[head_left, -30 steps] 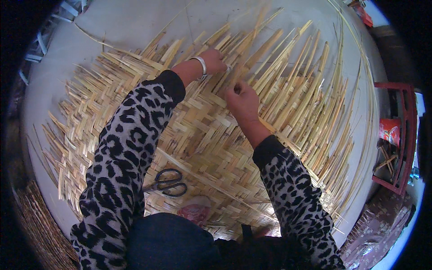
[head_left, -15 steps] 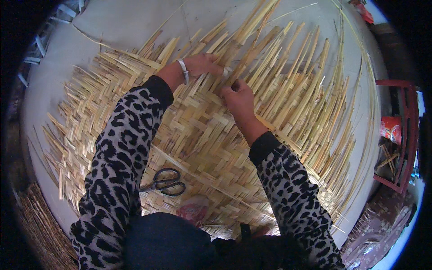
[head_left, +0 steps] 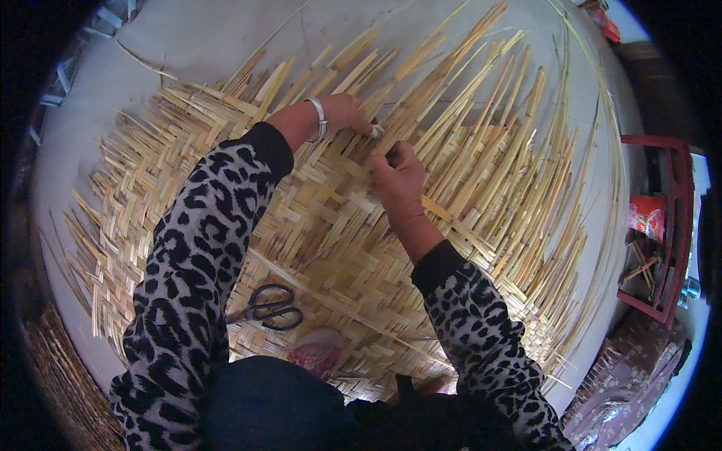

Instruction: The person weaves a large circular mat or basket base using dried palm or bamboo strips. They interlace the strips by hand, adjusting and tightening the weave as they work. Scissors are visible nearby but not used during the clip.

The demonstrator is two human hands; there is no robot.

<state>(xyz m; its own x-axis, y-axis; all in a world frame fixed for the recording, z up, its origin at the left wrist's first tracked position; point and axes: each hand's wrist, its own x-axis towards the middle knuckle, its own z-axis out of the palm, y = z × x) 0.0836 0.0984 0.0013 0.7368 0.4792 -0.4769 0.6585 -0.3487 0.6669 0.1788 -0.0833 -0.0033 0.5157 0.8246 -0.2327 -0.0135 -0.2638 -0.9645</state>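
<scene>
A large woven bamboo mat (head_left: 331, 203) lies spread under my arms, in a zigzag weave with long loose strip ends along its far and right sides. At its far part, my left hand (head_left: 347, 115) is closed on bamboo strips (head_left: 425, 94); it has a silver bracelet and a white wrap on one finger. Just nearer and to the right, my right hand (head_left: 398, 180) pinches the base of the same strips, its fingertips partly hidden. Black-handled scissors (head_left: 277, 307) rest on the mat by my left forearm, their blades partly covered by the sleeve.
A shoe (head_left: 317, 352) stands on the mat near my body. To the right are a dark red wooden frame (head_left: 681, 225) with a red packet (head_left: 647, 216) in it, and a patterned cloth (head_left: 620, 391). A brown slatted bundle (head_left: 68, 376) lies at lower left on the pale floor.
Both hands stay at the same part of the mat. The strips between them now lean further right, and the left hand has shifted slightly right. The whole view has moved a little.
</scene>
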